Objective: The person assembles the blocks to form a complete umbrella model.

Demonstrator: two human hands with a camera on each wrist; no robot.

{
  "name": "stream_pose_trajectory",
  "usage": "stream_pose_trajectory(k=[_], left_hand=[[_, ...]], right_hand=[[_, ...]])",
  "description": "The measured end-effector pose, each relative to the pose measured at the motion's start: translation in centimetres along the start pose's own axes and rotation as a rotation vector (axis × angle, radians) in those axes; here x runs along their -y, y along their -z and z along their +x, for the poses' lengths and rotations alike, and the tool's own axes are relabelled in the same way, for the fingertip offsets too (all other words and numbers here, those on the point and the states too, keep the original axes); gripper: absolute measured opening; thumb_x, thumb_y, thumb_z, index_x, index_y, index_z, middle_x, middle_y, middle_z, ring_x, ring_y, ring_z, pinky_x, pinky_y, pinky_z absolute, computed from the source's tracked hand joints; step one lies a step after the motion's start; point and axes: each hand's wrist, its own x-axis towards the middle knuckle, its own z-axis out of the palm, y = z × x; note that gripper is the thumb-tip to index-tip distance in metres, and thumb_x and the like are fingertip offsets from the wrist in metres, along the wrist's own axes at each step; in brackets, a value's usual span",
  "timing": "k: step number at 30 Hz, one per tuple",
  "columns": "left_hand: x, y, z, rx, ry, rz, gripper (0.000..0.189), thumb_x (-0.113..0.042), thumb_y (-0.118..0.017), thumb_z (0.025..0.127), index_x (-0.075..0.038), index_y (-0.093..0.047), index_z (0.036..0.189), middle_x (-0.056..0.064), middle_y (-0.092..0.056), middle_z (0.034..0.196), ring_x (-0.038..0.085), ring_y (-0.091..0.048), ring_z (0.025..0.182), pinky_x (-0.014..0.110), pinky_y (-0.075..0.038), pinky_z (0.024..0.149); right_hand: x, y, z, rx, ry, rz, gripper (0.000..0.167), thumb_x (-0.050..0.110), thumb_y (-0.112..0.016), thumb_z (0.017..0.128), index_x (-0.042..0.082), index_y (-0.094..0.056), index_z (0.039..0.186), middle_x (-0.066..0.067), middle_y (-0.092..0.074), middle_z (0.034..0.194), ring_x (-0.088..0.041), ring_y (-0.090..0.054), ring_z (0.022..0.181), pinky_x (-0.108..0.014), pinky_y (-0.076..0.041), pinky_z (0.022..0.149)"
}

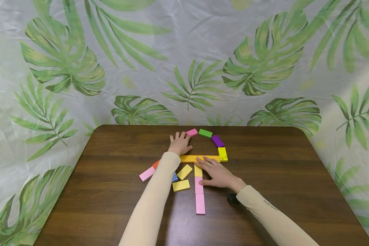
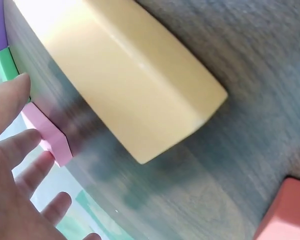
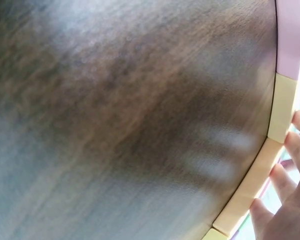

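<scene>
My left hand [image 1: 180,145] reaches to the far part of the table with its fingers spread, fingertips right at a pink block [image 1: 192,132]. In the left wrist view two fingertips overlap that pink block [image 2: 49,134]. A green block [image 1: 205,133], a purple block [image 1: 217,140] and a yellow block [image 1: 222,154] curve on from it to the right. My right hand [image 1: 218,173] lies with extended fingers over the joint of an orange row [image 1: 188,159] and a column made of a yellow block [image 1: 198,171] and pink blocks [image 1: 200,204].
Left of the column lie two loose yellow blocks [image 1: 181,186] and a blue block [image 1: 175,177], partly behind the left sleeve. Farther left are a pink block [image 1: 147,174] and a red block [image 1: 155,164]. A leaf-print cloth [image 1: 187,82] hangs behind the table.
</scene>
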Motion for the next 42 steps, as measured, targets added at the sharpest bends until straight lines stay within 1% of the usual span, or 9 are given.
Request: stream_pose_trajectory(k=[4,9,21,33,38,42], left_hand=[[-0.01,0.06,0.08,-0.001,0.009,0.006,0.058,-0.039,-0.051,0.098,-0.019,-0.034,0.150,0.005,-0.027,0.153,0.033,-0.019,0.138,0.058,-0.014,0.109],[0.02,0.03,0.25,0.011,0.018,0.012,0.060,-0.040,-0.051,0.098,-0.019,-0.031,0.151,0.004,-0.024,0.156,0.033,-0.018,0.140,0.058,-0.014,0.109],[-0.33,0.16,0.05,0.032,0.057,0.000,0.061,-0.041,-0.048,0.099,-0.020,-0.028,0.152,0.002,-0.019,0.158,0.035,-0.014,0.142,0.058,-0.014,0.109],[-0.63,0.37,-0.25,0.005,0.065,-0.021,0.061,-0.040,-0.050,0.099,-0.019,-0.029,0.152,0.002,-0.021,0.157,0.034,-0.017,0.141,0.058,-0.016,0.108],[-0.47,0.34,-0.17,0.012,0.068,-0.023,0.061,-0.040,-0.049,0.099,-0.019,-0.028,0.152,0.002,-0.020,0.158,0.035,-0.016,0.141,0.059,-0.015,0.108],[-0.31,0.33,0.07,0.027,0.076,-0.019,0.061,-0.041,-0.048,0.099,-0.020,-0.027,0.153,0.001,-0.018,0.158,0.035,-0.015,0.141,0.058,-0.015,0.109]], right_hand=[[-0.03,0.00,-0.02,0.000,0.001,0.001,0.078,0.050,-0.060,0.089,0.010,-0.031,0.151,-0.009,-0.025,0.156,-0.034,-0.017,0.142,-0.052,-0.012,0.112],[-0.07,-0.04,-0.01,-0.002,0.003,-0.004,0.078,0.050,-0.060,0.089,0.010,-0.032,0.150,-0.009,-0.025,0.155,-0.034,-0.017,0.142,-0.051,-0.013,0.112],[0.02,0.04,-0.01,-0.006,0.001,0.003,0.078,0.049,-0.061,0.089,0.010,-0.033,0.150,-0.009,-0.026,0.155,-0.035,-0.018,0.142,-0.051,-0.013,0.112],[0.10,0.10,-0.02,0.003,-0.010,0.006,0.077,0.049,-0.061,0.089,0.011,-0.033,0.150,-0.009,-0.025,0.156,-0.034,-0.017,0.142,-0.051,-0.012,0.113],[-0.09,-0.08,-0.03,-0.009,0.001,-0.002,0.077,0.049,-0.061,0.088,0.010,-0.034,0.150,-0.010,-0.026,0.155,-0.035,-0.018,0.142,-0.051,-0.013,0.113],[-0.24,-0.23,0.01,-0.002,-0.007,-0.009,0.078,0.050,-0.060,0.089,0.012,-0.032,0.150,-0.008,-0.025,0.156,-0.033,-0.017,0.142,-0.049,-0.012,0.113]])
